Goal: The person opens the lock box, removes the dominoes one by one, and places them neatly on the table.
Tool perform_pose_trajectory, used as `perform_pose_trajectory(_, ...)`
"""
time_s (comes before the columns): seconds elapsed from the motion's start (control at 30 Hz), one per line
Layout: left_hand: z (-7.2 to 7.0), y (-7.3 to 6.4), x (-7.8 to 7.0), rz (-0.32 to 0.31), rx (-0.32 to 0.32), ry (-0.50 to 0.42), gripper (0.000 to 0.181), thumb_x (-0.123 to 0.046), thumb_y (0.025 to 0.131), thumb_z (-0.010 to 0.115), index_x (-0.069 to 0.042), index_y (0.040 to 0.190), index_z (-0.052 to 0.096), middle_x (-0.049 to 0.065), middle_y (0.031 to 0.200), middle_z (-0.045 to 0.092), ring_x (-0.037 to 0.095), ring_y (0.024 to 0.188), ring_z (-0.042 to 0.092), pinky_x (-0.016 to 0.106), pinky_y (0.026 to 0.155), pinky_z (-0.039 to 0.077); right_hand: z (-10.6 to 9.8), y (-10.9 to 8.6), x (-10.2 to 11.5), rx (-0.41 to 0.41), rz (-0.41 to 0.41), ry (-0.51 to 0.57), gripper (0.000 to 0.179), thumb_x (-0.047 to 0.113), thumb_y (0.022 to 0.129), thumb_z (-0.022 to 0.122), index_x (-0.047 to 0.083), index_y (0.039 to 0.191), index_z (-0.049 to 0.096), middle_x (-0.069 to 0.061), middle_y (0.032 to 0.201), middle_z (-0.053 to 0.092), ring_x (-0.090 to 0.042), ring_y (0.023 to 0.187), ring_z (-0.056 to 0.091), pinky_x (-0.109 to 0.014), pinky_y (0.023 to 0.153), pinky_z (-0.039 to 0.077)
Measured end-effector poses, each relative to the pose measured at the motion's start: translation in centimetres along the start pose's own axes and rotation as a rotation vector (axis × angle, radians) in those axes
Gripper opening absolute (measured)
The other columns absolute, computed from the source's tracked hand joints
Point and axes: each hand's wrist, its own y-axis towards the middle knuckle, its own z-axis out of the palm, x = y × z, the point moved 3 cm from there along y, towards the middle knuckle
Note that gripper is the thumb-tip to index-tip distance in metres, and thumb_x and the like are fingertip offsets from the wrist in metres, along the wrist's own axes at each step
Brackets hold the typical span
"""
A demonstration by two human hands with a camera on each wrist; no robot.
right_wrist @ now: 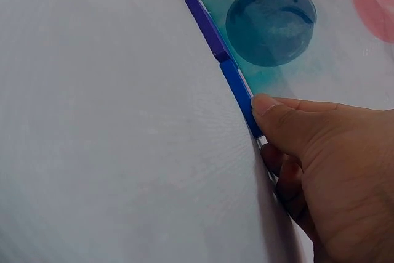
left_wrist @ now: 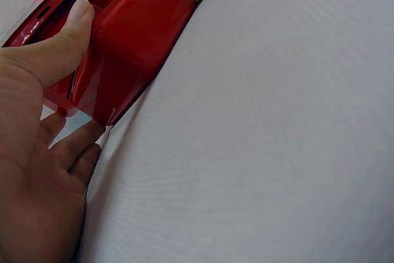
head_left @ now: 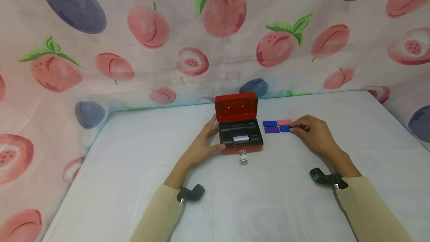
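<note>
A red cash box (head_left: 242,149) stands with its lid (head_left: 236,109) raised and a black tray (head_left: 226,133) inside. In the tray lies a white block with a blue edge (head_left: 241,138). My left hand (head_left: 201,145) grips the box's left side, thumb over the front corner and fingers behind. My right hand (head_left: 315,133) pinches a blue flat block (head_left: 284,128) at its right end; the right wrist view shows the thumb (right_wrist: 271,108) against it. Beside it lie a purple block (head_left: 271,130), another blue block (head_left: 270,123) and a pink block (head_left: 284,122).
A key ring with keys (head_left: 243,158) hangs from the lock at the box's front. White cloth (head_left: 134,167) covers the table. Behind it rises a fruit-print cloth (head_left: 151,62). Both wrists wear dark camera mounts (head_left: 195,193).
</note>
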Motion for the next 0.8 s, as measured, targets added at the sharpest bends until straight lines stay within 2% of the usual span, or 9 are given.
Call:
perform_pose_trajectory(0.37,0.03,-0.04,-0.12,-0.005,-0.002,-0.003,0.095,-0.012,0.083,0.072,-0.021,0.155,0.012,0.007,0.157,0.019,0.032,0.138,0.031,0.060,0.108,0.020,-0.01,-0.06,0.04,0.000,0.013,0.000,0.013,0.010,0.086,0.071,0.006,0.099,0.074,-0.007,0.094,0.064,-0.023,0.080,0.058,-0.038,0.071,0.049)
perform_pose_trajectory(0.8,0.06,0.00,0.01,-0.004,-0.001,0.000,0.095,-0.012,0.083,0.073,-0.021,0.155,0.011,0.007,0.158,0.019,0.032,0.138,0.031,0.060,0.109,0.020,-0.01,-0.06,-0.03,0.000,0.015,0.006,0.014,0.012,0.087,0.071,0.007,0.099,0.074,-0.006,0.093,0.064,-0.022,0.079,0.057,-0.034,0.070,0.048)
